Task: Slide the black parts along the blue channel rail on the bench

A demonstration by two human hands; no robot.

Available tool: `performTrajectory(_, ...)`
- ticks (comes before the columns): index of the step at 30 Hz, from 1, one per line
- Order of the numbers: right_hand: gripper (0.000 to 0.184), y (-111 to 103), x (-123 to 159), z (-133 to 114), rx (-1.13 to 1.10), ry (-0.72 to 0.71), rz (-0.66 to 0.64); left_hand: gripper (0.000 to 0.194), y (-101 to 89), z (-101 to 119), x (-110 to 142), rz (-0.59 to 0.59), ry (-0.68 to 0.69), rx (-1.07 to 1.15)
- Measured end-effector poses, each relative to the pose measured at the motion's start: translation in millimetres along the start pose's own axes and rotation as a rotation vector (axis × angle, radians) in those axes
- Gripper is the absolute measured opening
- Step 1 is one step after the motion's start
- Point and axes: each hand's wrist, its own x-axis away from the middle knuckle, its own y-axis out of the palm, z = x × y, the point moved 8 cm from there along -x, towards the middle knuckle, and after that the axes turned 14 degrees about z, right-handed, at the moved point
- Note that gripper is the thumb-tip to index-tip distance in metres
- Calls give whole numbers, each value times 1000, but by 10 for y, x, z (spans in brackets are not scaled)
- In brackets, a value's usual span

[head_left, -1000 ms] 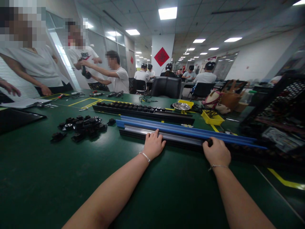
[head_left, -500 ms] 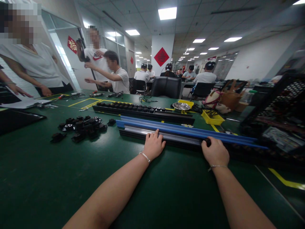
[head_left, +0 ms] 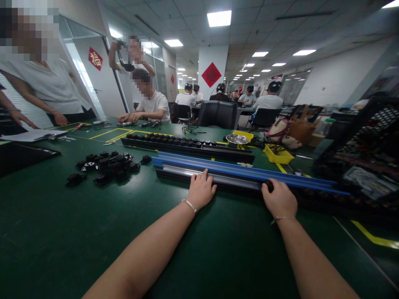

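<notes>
A long black rail (head_left: 174, 174) with a shiny grey channel lies across the green table, right in front of me. My left hand (head_left: 202, 190) grips it near its middle, fingers over the top edge and index finger stretched forward. Farther right, my right hand (head_left: 282, 200) is closed around a small black rounded part (head_left: 268, 185) at the rail's channel; the part's lower side is hidden. A blue rail (head_left: 243, 168) runs along behind the black one. To the left lies a heap of small black parts (head_left: 109, 166).
Behind stands another black rail (head_left: 187, 146) bearing a row of black parts. A metal bowl (head_left: 237, 139) and a yellow tray (head_left: 277, 155) are at the back right. A black mesh rack (head_left: 358, 137) is on the right. Several people sit or stand around.
My right hand has slid slightly left along the rail with the black part. My left hand is still. Across the table, the seated person's hands came down and the standing person raised a dark object.
</notes>
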Motion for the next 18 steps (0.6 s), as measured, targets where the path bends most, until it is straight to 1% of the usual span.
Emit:
performTrajectory(9, 45, 31, 5, -47, -16, -63, 14, 36, 4, -8, 3, -7, -19, 29)
performTrajectory(14, 46, 59, 9, -46, -23, -66, 1, 35, 5, -8, -1, -21, -25, 25)
performTrajectory(18, 45, 52, 11, -52, -37, -72, 8, 34, -5, 0, -5, -9, -10, 13)
